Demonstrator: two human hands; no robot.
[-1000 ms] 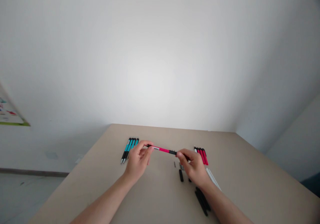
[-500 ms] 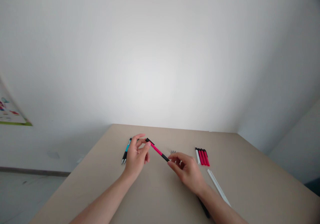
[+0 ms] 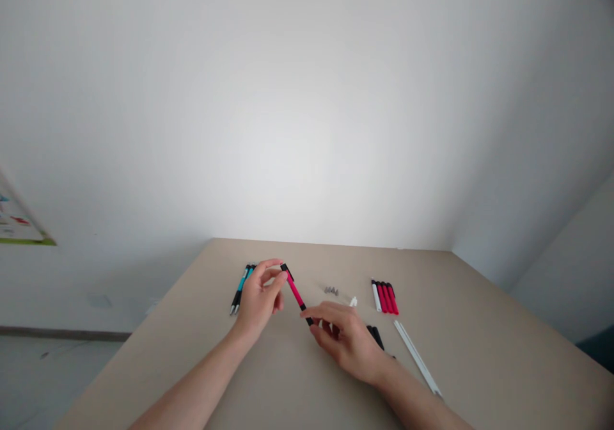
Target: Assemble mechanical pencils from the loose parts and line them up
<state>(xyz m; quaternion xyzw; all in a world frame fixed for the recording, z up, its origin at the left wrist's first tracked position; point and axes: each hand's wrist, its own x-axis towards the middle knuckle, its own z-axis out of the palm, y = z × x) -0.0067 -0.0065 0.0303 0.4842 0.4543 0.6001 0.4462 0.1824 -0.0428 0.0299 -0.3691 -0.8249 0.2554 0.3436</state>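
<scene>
A pink pen barrel [image 3: 296, 294] with a black clip end and a black lower section is held tilted above the table. My left hand [image 3: 263, 294] pinches its upper end by the clip. My right hand [image 3: 338, 334] has its fingers around the black lower end. Blue pens with black grips [image 3: 240, 288] lie beside my left hand, partly hidden by it. Small grey metallic pieces [image 3: 331, 290] sit on the table beyond my right hand, and a small white piece [image 3: 354, 302] is just past its knuckles.
On the beige table [image 3: 297, 385], several pink barrels [image 3: 387, 299] and a white one [image 3: 376, 297] lie at the right. Thin white sticks [image 3: 418, 358] are nearer. Black pieces [image 3: 376, 336] lie partly behind my right hand. A wall stands behind the table.
My right hand has moved down and slightly left, and the pink pen is now steeper. The grey pieces, white piece and black pieces show more fully.
</scene>
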